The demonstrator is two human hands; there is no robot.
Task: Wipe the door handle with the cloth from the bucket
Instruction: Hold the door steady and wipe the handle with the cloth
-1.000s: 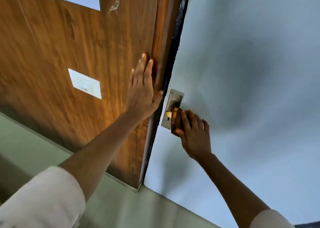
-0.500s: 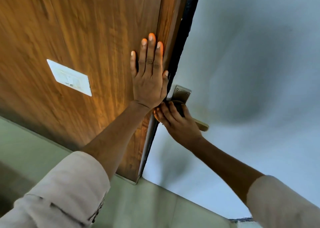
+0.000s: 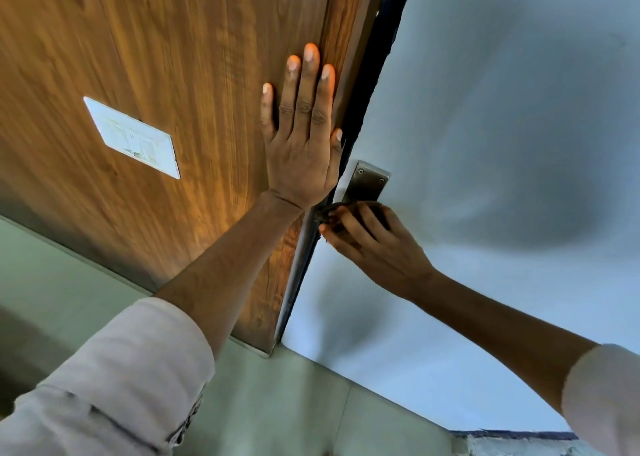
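Observation:
My left hand (image 3: 302, 133) lies flat, fingers spread, on the brown wooden panel (image 3: 156, 74) beside the door's edge. My right hand (image 3: 374, 244) is closed around a dark cloth (image 3: 323, 211), which it presses against the door handle at the lower end of the steel handle plate (image 3: 367, 181). The plate is screwed to the pale grey door (image 3: 502, 126). The handle lever itself is hidden under my fingers and the cloth. The bucket is out of view.
A white switch plate (image 3: 133, 138) is set in the wooden panel, left of my left hand. A dark rubber seal (image 3: 381, 50) runs between panel and door. Pale green floor (image 3: 294, 403) lies below both.
My right hand has slid from the lever's base down and right, and now covers the lever end that showed half a second ago. My left hand stays flat on the panel.

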